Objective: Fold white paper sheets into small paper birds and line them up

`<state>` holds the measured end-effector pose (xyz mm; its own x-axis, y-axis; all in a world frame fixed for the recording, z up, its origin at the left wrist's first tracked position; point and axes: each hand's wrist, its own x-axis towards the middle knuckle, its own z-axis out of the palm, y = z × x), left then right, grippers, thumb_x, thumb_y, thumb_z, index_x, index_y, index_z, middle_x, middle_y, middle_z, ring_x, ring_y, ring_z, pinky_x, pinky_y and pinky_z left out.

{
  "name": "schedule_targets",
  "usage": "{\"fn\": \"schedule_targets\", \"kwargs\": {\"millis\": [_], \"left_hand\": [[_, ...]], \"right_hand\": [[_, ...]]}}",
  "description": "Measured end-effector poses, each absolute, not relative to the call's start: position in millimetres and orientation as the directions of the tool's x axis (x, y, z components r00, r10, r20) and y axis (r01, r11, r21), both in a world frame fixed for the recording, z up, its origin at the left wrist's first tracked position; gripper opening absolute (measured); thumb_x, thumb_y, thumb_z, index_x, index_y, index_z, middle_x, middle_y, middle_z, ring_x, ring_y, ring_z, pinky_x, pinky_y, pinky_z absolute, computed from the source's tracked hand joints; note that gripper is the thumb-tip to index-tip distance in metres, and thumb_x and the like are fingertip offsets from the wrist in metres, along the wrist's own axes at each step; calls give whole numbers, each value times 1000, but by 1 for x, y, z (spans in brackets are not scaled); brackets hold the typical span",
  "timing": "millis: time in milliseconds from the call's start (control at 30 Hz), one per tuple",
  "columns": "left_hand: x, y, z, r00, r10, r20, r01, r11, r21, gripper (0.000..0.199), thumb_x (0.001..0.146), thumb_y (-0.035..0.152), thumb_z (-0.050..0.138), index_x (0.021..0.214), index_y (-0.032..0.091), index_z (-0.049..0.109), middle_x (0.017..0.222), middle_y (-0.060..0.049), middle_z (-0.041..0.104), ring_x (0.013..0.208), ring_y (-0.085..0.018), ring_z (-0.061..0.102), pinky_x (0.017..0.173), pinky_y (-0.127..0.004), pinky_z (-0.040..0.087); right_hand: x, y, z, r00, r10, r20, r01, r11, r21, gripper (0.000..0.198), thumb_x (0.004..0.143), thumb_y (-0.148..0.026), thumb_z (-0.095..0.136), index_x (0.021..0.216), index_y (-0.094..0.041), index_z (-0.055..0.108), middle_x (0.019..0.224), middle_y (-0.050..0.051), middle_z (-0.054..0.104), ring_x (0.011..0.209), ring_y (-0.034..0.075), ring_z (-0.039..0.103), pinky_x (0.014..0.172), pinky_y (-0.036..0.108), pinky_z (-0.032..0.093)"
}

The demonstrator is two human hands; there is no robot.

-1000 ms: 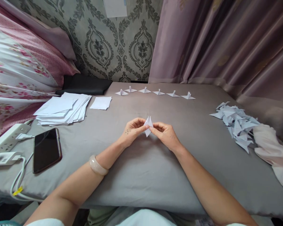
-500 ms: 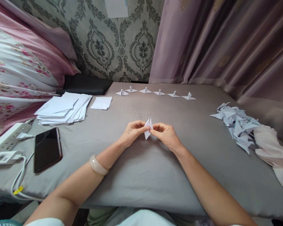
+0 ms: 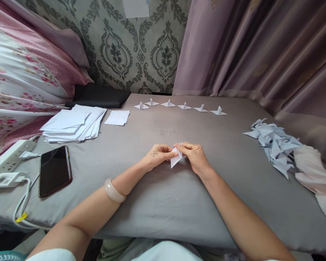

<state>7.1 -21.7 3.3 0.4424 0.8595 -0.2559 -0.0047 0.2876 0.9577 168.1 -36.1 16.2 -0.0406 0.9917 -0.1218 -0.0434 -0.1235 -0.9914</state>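
A small folded white paper (image 3: 175, 161) is held between my two hands above the grey cloth. My left hand (image 3: 159, 156) pinches its left side, thumb on top. With thumb and fingers, my right hand (image 3: 194, 154) grips the upper right part, where narrow tips poke out past the fingers. The paper is tilted, its broad point toward me; the folds under my fingers are hidden. Farther back stands a row of folded paper cranes (image 3: 168, 103) with spread wings. A heap of folded paper pieces (image 3: 274, 143) lies on the right.
On the left are a stack of white paper sheets (image 3: 73, 125) and a smaller paper pile (image 3: 117, 117). Nearer lie a phone (image 3: 55, 171) and a power strip (image 3: 12, 157) with cables. A pale cloth (image 3: 312, 174) lies at the right edge, a black folded item (image 3: 103, 96) at the back left.
The folded paper has tilted, its lower point swinging out toward me. My right hand has moved its grip up to the paper's upper tips. My left hand has shifted slightly right and nearer.
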Motion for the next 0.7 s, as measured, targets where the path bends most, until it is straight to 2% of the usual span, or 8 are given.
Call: {"fn": "schedule_targets", "kwargs": {"millis": [167,300,467,600,700], "left_hand": [[7,-20,3,428,862,-272,12,295,955,32,61,41,80,63,12,65,57,1,59,56,-9,50,60,-24,37],[6,-20,2,416,865,-280,-66,336,940,30,60,36,81,60,12,64,54,1,55,54,-8,48,58,-24,35],[3,-18,4,358,882,-306,-196,391,899,28,61,34,81,62,11,64,53,1,52,53,-7,46,57,-23,34],[2,-16,5,358,887,-292,-166,368,915,32,65,38,77,66,9,65,56,0,52,52,-6,42,53,-22,31],[1,-13,4,376,883,-282,-102,342,934,33,69,41,73,69,9,65,56,1,50,49,-5,39,49,-22,26]], "right_hand": [[168,-36,14,-83,958,-274,-133,-283,-950,28,64,-44,76,60,-17,71,58,2,59,61,13,51,63,30,37],[170,-35,16,-188,933,-307,-129,-333,-934,37,68,-53,71,74,-17,74,68,5,67,66,14,55,65,28,39],[174,-33,14,-223,921,-321,-57,-341,-938,38,68,-52,72,80,-16,75,76,6,68,70,12,54,62,24,39],[174,-31,7,-128,949,-289,-53,-298,-953,38,64,-49,76,83,-16,75,72,3,66,65,11,52,59,24,40],[174,-30,5,-78,969,-233,6,-233,-972,37,66,-48,73,84,-16,75,69,2,65,63,10,52,59,25,41]]}}
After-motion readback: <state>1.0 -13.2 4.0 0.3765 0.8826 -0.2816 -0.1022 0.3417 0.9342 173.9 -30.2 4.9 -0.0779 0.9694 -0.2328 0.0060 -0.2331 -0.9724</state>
